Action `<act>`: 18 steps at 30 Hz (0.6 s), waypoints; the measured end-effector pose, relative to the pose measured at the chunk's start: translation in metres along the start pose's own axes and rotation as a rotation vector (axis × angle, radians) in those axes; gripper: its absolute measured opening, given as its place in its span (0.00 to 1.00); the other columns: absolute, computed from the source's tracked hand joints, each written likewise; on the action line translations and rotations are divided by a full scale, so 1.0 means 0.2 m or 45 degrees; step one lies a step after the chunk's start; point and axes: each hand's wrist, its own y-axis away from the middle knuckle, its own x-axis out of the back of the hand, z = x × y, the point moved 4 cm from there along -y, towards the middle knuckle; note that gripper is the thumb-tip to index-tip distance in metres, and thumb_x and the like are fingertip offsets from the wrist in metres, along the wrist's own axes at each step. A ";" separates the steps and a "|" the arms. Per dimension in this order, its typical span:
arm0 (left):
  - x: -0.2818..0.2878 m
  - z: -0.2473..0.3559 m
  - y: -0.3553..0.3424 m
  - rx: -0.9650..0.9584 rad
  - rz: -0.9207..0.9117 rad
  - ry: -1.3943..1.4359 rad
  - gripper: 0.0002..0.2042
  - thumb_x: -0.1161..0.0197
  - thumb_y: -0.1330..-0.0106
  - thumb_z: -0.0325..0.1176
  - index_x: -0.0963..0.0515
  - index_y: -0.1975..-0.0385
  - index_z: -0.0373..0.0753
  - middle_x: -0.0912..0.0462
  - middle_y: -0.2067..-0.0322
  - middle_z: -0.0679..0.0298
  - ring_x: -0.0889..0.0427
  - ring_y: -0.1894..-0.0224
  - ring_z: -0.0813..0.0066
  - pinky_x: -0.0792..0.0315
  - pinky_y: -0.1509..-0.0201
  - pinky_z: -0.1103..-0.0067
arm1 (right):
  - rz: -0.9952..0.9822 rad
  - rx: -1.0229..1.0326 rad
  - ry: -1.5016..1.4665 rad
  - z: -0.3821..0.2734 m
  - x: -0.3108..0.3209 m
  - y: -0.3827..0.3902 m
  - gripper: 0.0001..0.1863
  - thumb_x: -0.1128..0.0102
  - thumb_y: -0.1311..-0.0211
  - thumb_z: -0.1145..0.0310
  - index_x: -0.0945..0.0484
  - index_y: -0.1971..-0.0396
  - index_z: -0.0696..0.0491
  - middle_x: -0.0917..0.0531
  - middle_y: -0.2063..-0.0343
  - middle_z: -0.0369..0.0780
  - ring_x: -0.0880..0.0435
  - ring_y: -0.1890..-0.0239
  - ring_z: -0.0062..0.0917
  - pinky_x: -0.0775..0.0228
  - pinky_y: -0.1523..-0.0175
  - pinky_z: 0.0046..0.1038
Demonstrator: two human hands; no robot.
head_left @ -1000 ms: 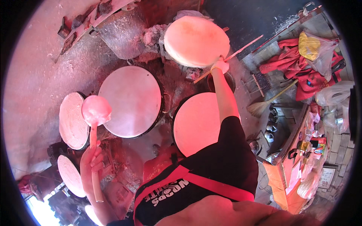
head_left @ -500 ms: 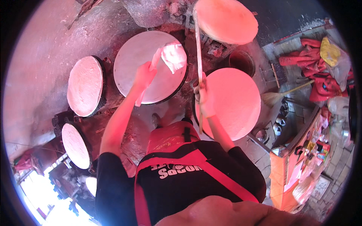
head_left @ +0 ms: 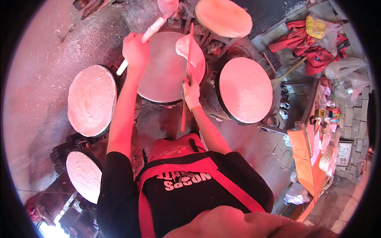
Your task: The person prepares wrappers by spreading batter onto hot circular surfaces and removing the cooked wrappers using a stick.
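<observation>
in the head view, the person's left hand (head_left: 136, 53) is gripping a ladle (head_left: 168, 6) by its handle, and the bowl is now hanging past the far edge of the middle griddle (head_left: 158, 75); half a second ago it was hanging over this griddle. the pale batter (head_left: 181, 47) is now lying there, on the right part, so i am judging that the pouring is finished and the spreading is beginning. the right hand (head_left: 191, 93) is gripping a wooden stick (head_left: 183, 117), which is crossing the batter; whether it is touching, i cannot tell. the left griddle (head_left: 113, 74) is carrying one pale round sheet (head_left: 91, 101), and the right griddle (head_left: 223, 107) is carrying another sheet (head_left: 246, 90). behind it a pail (head_left: 240, 50) is standing; its contents are staying hidden from me.
</observation>
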 end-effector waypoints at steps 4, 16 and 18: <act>0.26 -0.10 0.13 0.491 -0.210 0.627 0.04 0.41 0.42 0.31 0.21 0.72 0.40 0.27 0.83 0.64 0.26 0.81 0.68 0.32 0.75 0.73 | -0.336 -0.476 -0.817 -0.14 0.03 0.11 0.24 0.49 0.36 0.62 0.35 0.39 0.41 0.30 0.83 0.30 0.34 0.89 0.15 0.43 0.84 0.21; 0.58 -0.13 1.35 1.926 -0.379 1.873 0.10 0.40 0.36 0.35 0.33 0.74 0.42 0.40 0.85 0.77 0.43 0.88 0.89 0.50 0.86 0.88 | -0.068 -0.412 -0.636 -0.16 -0.28 0.22 0.23 0.51 0.34 0.60 0.36 0.39 0.37 0.41 0.89 0.27 0.44 0.93 0.13 0.52 0.89 0.20; 0.58 -0.11 1.39 1.998 -0.304 1.931 0.09 0.40 0.37 0.35 0.33 0.73 0.42 0.40 0.85 0.77 0.42 0.86 0.88 0.48 0.84 0.88 | -0.267 -0.402 -0.559 -0.19 -0.29 0.19 0.23 0.50 0.34 0.60 0.36 0.39 0.38 0.41 0.89 0.27 0.44 0.93 0.14 0.53 0.89 0.19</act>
